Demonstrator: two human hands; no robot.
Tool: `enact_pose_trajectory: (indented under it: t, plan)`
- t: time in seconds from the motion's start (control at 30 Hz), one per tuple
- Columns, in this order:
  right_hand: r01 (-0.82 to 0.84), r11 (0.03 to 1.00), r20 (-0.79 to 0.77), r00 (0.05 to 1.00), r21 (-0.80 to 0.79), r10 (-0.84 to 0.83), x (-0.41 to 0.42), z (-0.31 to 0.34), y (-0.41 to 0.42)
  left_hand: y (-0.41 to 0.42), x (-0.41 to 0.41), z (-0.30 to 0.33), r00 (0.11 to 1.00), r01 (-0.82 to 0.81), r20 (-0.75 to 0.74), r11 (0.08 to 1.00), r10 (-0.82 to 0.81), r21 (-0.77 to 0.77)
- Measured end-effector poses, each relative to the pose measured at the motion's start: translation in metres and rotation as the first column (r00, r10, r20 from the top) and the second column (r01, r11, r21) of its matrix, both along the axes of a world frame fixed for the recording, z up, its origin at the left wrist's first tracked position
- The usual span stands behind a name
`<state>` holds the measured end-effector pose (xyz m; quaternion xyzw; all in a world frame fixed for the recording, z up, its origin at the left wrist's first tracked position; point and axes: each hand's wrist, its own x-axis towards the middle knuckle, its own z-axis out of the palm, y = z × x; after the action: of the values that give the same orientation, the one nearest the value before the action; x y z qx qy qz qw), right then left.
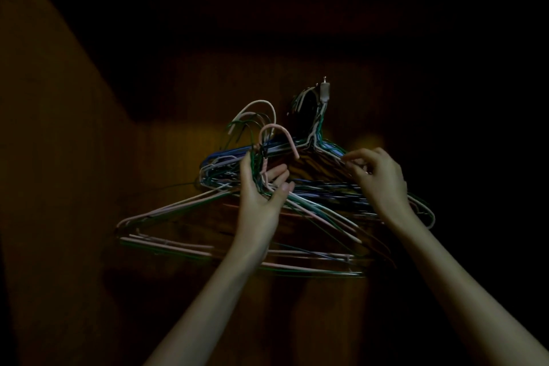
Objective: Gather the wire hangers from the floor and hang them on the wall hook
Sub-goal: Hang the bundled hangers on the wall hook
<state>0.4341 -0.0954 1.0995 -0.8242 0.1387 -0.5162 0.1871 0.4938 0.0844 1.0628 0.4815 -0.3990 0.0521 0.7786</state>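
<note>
Scene: v. dark; brown wooden wall [386, 98] behind, both arms reach up from bottom of frame.
Wall hook: small pale metal wall hook [324, 90], upper centre-right; already carries a batch of thin coloured wire hangers [319, 128] by their necks.
L hand: left hand [261, 184], centre of frame, fingers curled round necks of a 2nd bundle of pink, white & green wire hangers [190, 205]; its pink curved hook tip [277, 137] sticks up above the fist.
R hand: right hand [377, 172], right of centre, fingertips pinch a shoulder wire of the hung batch, seemingly steadying it.
Key relation: wall hook lies up & right of L hand, near, not touching; L hand nearer the loose hook tips.
Orientation: held bundle's long axis runs roughly left-right across lower centre; hook tips point up, open side down-right.
Next (judgement): lift bundle up-right, drop tips over hook.
Risk: tangling w/ hung batch.
</note>
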Motion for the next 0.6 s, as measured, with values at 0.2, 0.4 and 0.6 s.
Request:
enact_pose_trajectory:
  t: [0.2, 0.4, 0.6]
  plan:
    - [0.004, 0.998, -0.062, 0.998, -0.057, -0.008, -0.017, -0.007, 0.01, 0.005, -0.011, -0.004, 0.999, 0.031, -0.016, 0.999, -0.031, -0.025]
    - [-0.125, 0.988, -0.002, 0.992, -0.095, 0.126, -0.047, -0.018, 0.041, 0.013, -0.021, -0.007, 0.998, 0.041, -0.04, 0.998, -0.044, -0.053]
    - [-0.38, 0.924, -0.151, 0.912, 0.047, 0.382, -0.055, -0.032, 0.079, 0.023, -0.035, -0.009, 0.996, 0.06, -0.06, 0.996, -0.064, -0.073]
